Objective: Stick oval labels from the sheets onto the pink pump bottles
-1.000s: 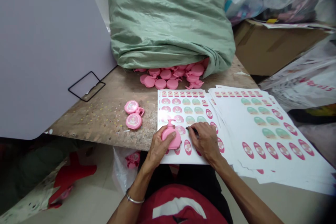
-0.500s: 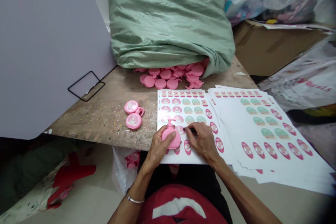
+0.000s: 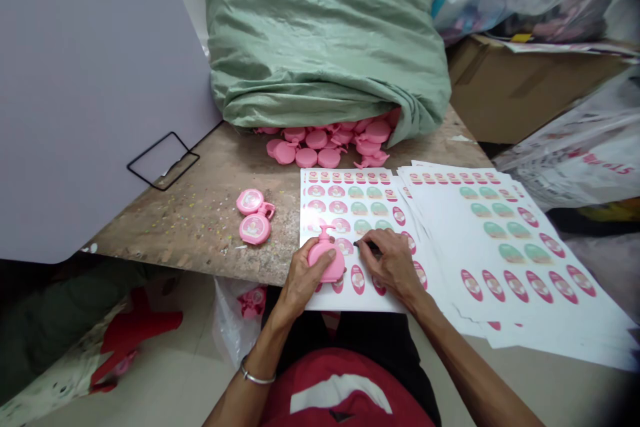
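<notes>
A small pink toy bottle (image 3: 327,263) is held by the left hand (image 3: 303,279), with the fingers wrapped around its round body. It lies flat on the sticker sheet (image 3: 350,240) at the near edge of the wooden table (image 3: 210,213). Its long side runs from the person toward the far side, and its little pump top is pointed away from the person, toward the green sack (image 3: 325,40).

A thin dark tool (image 3: 365,246) is pinched by the right hand (image 3: 395,263), just beside the bottle, with its tip pointed left on the sheet. The two hands are close together but not touching.

Two pink bottles with stickers (image 3: 254,217) are seen lying to the left.
</notes>
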Demonstrator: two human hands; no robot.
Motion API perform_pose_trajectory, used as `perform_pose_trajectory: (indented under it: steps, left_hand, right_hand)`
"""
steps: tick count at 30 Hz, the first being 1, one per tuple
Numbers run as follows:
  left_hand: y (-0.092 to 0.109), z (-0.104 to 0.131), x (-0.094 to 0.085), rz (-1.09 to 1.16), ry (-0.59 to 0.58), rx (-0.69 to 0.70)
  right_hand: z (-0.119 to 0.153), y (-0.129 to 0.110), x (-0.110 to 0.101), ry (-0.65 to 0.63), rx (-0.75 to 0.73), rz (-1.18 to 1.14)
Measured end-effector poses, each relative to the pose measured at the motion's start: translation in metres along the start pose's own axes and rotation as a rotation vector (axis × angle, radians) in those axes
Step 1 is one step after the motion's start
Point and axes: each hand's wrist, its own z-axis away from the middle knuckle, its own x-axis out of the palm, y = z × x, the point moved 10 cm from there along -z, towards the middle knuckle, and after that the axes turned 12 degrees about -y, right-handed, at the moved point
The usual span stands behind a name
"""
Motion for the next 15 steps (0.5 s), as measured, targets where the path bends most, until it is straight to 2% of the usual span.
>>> perform_pose_trajectory:
  steps: [5,11,13,15]
  left_hand:
    - [0.004,0.001,0.001,-0.002,-0.002,0.017]
    - [0.003,0.004,0.002,0.088,0.015,0.014]
    - [0.003,0.004,0.002,0.108,0.027,0.024]
    - [0.005,0.005,0.002,0.112,0.034,0.034]
  right_hand:
    - [0.001,-0.003,-0.006,0.074,0.001,0.009]
    - [0.009,-0.017,-0.022,0.231,-0.109,-0.005]
    - [0.011,-0.008,-0.028,0.257,-0.06,-0.108]
    - [0.011,0.009,-0.033,0.259,0.071,-0.289]
